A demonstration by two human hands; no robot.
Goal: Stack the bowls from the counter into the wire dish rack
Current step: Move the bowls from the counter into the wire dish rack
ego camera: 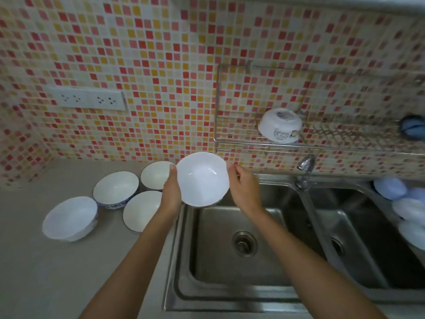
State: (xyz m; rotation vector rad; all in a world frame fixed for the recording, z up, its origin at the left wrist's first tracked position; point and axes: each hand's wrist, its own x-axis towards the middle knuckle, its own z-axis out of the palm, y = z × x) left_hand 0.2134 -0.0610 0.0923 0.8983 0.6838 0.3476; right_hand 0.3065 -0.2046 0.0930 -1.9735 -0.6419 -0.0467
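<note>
I hold a plain white bowl (202,179) in the air above the left sink's back edge, its opening tilted toward me. My left hand (171,192) grips its left rim and my right hand (245,187) grips its right rim. Several more bowls stand upright on the counter to the left: a white one (70,218), a blue-patterned one (116,188), one partly behind my left wrist (141,209), and one at the back (155,174). The wire dish rack (239,139) hangs on the tiled wall, up and to the right. One white bowl (279,125) lies upside down in it.
A double steel sink (230,284) fills the lower right, with a tap (305,165) at its back. Pale round dishes (408,208) lie along the right sink's edge. A blue object (412,127) sits at the rack's right end. Wall sockets (88,99) are on the left.
</note>
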